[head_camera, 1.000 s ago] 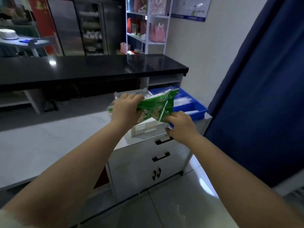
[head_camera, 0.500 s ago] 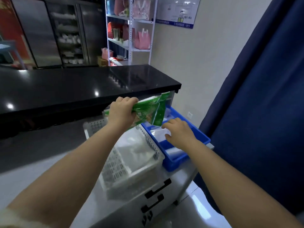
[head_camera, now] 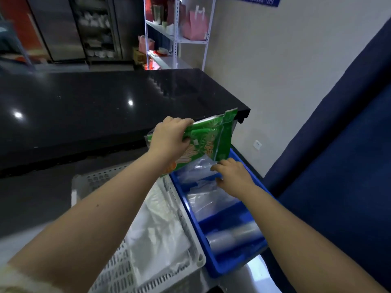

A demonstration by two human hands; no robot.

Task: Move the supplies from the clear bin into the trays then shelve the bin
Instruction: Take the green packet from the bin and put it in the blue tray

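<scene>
Over the blue tray (head_camera: 213,265), left hand (head_camera: 169,138) fingers clamp a glossy green packet (head_camera: 208,140).

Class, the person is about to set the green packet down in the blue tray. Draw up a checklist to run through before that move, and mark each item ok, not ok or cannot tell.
1. Left hand has a firm grip on the green packet: ok, fingers wrap its upper edge.
2. Packet is over the blue tray: ok, it hangs above the far end.
3. Landing spot is free: not ok, clear plastic bags fill that end.
4. Right hand is out of the way: not ok, it reaches into the tray under the packet.
5. Packet is sealed: cannot tell.
6. White perforated tray leaves room alongside: ok, it sits beside the blue one.
</scene>
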